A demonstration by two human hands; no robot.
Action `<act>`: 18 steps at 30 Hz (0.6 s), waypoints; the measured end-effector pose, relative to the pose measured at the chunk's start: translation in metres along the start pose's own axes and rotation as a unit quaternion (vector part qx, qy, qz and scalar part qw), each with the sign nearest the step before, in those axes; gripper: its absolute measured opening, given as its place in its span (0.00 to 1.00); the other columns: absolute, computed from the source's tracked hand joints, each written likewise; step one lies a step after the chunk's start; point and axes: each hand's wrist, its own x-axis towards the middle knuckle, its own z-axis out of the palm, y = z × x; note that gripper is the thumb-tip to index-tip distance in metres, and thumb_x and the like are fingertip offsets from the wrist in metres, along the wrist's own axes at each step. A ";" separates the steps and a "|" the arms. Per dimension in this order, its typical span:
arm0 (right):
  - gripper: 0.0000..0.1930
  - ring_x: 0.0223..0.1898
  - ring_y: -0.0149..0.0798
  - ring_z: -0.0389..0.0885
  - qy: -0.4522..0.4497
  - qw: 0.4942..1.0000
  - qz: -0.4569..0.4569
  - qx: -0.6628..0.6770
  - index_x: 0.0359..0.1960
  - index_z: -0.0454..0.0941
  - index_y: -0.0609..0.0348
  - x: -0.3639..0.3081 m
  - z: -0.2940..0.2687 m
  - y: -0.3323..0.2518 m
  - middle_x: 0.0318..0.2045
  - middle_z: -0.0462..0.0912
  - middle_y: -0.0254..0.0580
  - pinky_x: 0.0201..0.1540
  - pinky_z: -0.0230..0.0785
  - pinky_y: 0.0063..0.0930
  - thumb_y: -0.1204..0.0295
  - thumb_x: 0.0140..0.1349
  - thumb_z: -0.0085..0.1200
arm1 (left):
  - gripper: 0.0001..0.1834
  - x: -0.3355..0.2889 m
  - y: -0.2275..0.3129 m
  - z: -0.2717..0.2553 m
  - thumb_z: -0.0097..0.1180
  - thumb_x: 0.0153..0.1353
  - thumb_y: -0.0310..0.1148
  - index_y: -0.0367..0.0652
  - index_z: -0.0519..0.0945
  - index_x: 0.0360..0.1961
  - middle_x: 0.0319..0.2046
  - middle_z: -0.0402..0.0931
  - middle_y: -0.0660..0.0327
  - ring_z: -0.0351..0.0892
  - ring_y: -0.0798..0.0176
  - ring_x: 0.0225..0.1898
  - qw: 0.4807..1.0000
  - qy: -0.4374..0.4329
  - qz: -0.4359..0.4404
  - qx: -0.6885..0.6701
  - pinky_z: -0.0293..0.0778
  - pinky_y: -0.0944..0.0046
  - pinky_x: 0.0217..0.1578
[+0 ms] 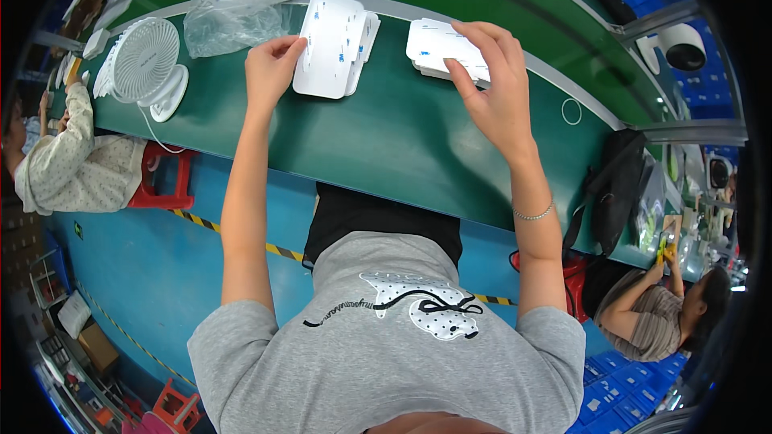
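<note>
Two stacks of flat white rounded rectangular pieces with small blue marks lie on the green table. My left hand is at the left edge of the left stack, thumb and forefinger pinched on its top white piece; the pieces under it stick out unevenly to the right. My right hand hovers over the right end of the right stack, thumb and fingers curved apart. Its fingertips are by the far edge and the thumb is above the top piece; whether they touch it I cannot tell.
A white fan with a cable and a clear plastic bag stand on the left. A loose white ring lies to the right, before a black bag. Co-workers sit at both ends of the green table.
</note>
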 end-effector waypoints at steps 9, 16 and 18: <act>0.15 0.43 0.43 0.72 0.008 0.996 0.082 0.019 0.43 0.78 0.56 -0.033 0.003 0.024 0.40 0.77 0.39 0.44 0.66 0.32 0.77 0.51 0.58 | 0.13 0.009 -0.006 0.019 0.63 0.52 0.36 0.37 0.84 0.34 0.27 0.83 0.55 0.82 0.64 0.28 0.995 -0.018 -0.011 0.101 0.74 0.67 0.33; 0.13 0.43 0.43 0.73 0.019 0.995 0.094 0.011 0.41 0.79 0.56 -0.041 0.003 0.032 0.40 0.77 0.38 0.45 0.67 0.32 0.78 0.51 0.58 | 0.13 -0.003 0.009 0.028 0.62 0.52 0.36 0.37 0.84 0.34 0.25 0.82 0.55 0.81 0.61 0.26 0.981 0.020 0.047 0.188 0.74 0.65 0.31; 0.12 0.43 0.43 0.73 0.019 0.995 0.097 0.010 0.40 0.79 0.56 -0.043 0.003 0.034 0.39 0.77 0.37 0.46 0.67 0.32 0.78 0.51 0.58 | 0.14 -0.004 0.009 0.028 0.62 0.52 0.36 0.36 0.83 0.36 0.25 0.82 0.55 0.81 0.61 0.26 0.975 0.017 0.054 0.216 0.74 0.66 0.31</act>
